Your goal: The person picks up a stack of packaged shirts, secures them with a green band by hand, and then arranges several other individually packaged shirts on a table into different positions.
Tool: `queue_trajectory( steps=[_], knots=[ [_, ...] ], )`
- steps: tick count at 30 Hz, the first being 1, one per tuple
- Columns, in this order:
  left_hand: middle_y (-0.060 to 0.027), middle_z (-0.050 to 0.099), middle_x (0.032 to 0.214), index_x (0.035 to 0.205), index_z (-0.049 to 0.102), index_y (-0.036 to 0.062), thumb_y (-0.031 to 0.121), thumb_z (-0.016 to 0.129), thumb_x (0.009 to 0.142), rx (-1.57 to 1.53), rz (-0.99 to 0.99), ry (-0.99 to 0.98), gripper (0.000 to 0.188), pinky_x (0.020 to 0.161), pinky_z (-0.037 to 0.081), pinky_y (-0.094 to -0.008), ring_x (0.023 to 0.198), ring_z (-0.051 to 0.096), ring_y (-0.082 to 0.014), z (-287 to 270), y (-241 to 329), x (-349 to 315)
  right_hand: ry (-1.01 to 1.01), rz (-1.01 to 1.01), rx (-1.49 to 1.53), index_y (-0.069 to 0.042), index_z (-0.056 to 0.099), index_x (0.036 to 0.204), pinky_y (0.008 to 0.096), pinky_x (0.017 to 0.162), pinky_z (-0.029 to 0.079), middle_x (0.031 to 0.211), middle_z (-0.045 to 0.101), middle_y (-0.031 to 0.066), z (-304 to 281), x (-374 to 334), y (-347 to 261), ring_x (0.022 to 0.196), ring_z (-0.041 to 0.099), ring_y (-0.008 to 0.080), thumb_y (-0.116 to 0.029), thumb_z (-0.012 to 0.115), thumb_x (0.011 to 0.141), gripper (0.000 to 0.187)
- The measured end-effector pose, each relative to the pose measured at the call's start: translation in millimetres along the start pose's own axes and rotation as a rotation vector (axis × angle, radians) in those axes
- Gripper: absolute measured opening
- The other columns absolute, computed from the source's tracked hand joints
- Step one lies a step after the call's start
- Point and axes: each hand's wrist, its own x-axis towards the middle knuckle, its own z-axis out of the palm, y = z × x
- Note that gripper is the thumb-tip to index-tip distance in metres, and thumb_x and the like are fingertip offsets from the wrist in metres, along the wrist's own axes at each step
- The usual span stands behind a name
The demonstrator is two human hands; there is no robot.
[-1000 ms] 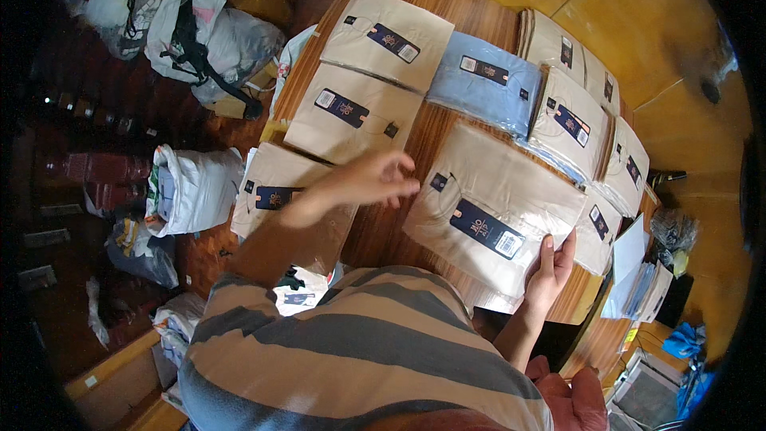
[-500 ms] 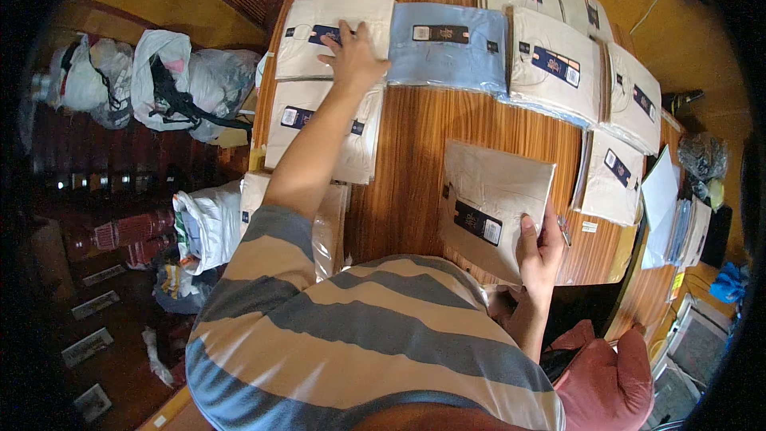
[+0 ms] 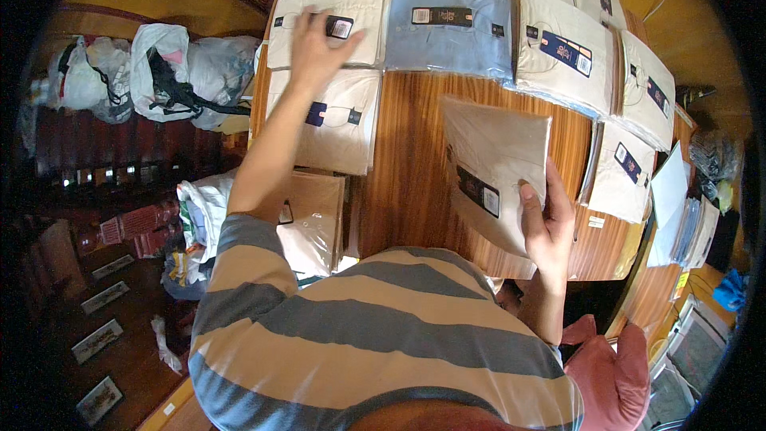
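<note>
My right hand grips a beige folded garment in a clear bag by its right edge, thumb on the front face. The packet is held tilted above the table and has a dark tag. At the far left, my left hand rests with spread fingers on a cream bagged garment, partly covering its dark tag. To its right lies a blue bagged garment. Nearer to me are another cream bagged garment and a beige bagged one, partly behind my left arm.
Stacks of cream bagged garments stand along the right of the wooden table. White plastic bags sit off its left side. A red-brown cloth-covered shape is at lower right, near a side table holding more folded packets.
My left hand has slid left across the cream packet, uncovering part of its tag. The beige packet in my right hand has tilted and turned slightly, while the whole view has shifted a little.
</note>
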Motion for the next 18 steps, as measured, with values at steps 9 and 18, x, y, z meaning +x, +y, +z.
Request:
queue_trajectory(
  steps=[9,18],
  knots=[
    [-0.0239,0.071,0.123,0.129,0.067,0.0017,0.061,0.083,0.073,-0.214,-0.587,-0.230,0.084,0.102,0.051,-0.0424,0.116,0.069,-0.0365,-7,-144,1,-0.032,-0.261,0.719,0.007,0.042,0.151,0.0336,0.112,0.040,0.144,0.058,0.0178,64,118,-69,0.130,0.056,0.0215,-0.004,0.063,0.101,0.055],
    [-0.0209,0.065,0.137,0.144,0.054,-0.0023,0.069,0.054,0.095,-0.813,-0.832,-0.291,0.086,0.106,0.046,-0.0388,0.125,0.063,-0.0325,-21,-118,34,0.103,-0.180,0.257,0.005,0.060,0.127,0.0463,0.095,0.053,0.116,0.071,0.0280,262,314,34,0.108,0.070,0.0424,-0.018,0.066,0.095,0.041]
  ],
)
